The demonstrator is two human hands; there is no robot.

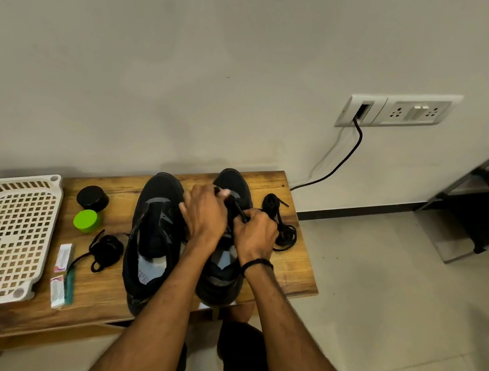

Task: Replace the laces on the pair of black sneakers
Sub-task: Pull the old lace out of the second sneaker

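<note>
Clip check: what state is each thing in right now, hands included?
Left hand: pinches the lace.
Right hand: grips the lace.
Lace: stretched between both hands.
Sneaker under the hands: upright.
Other sneaker: upright, no lace visible.
Bundle right of the sneakers: loose, coiled.
Bundle left of the sneakers: loose, coiled.
Black jar: closed.
Green jar: closed.
Cable: plugged into wall.

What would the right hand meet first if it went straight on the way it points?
Likely the toe of the black sneaker under it, just past the lace the right hand pinches; depth is unclear.
</note>
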